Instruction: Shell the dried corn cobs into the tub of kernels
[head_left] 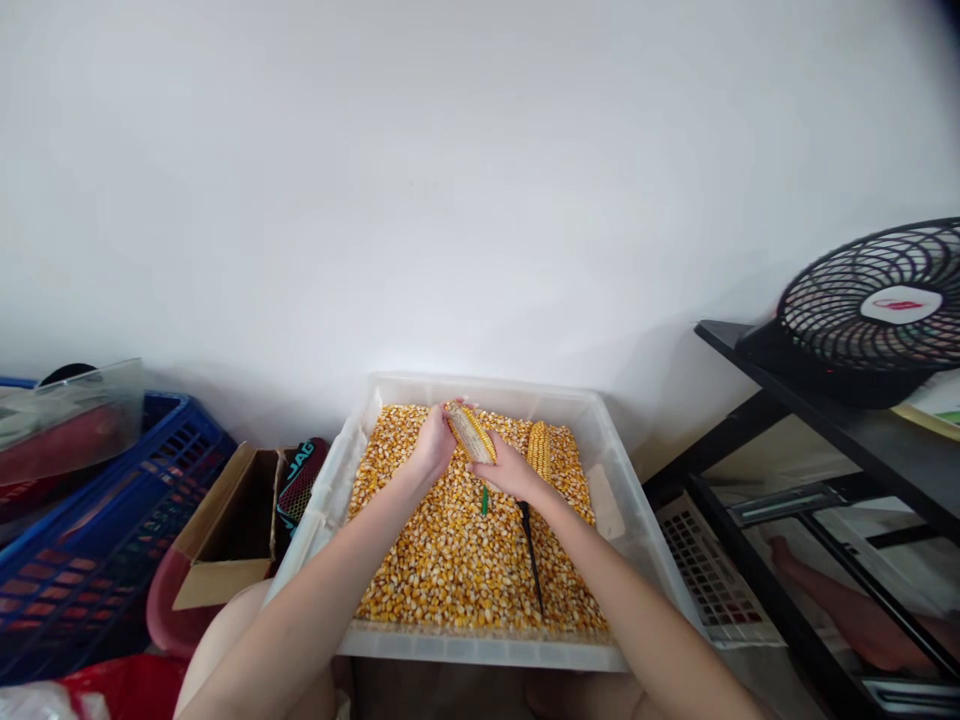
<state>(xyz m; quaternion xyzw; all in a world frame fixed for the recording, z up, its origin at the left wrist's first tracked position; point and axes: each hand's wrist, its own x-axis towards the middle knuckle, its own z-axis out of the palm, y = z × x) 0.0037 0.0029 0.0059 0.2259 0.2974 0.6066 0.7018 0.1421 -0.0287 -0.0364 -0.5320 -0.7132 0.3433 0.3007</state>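
Between my hands is a corn cob (470,437), tilted, with a pale stripped band along it and yellow kernels still on its sides. My left hand (436,440) is closed around its upper left end. My right hand (504,468) grips the lower right end. Below them, loose corn kernels (427,560) fill a clear plastic bin (480,648). A second corn cob (538,450), covered in kernels, lies on them to the right of my right hand. A thin black tool (532,560) and a small green piece (484,500) rest on the kernels.
A black fan (892,300) stands on a dark shelf (847,420) at the right. To the left are an open cardboard box (225,580), a reddish basin (169,605) and a blue crate (67,560). The white wall (480,200) rises right behind the bin.
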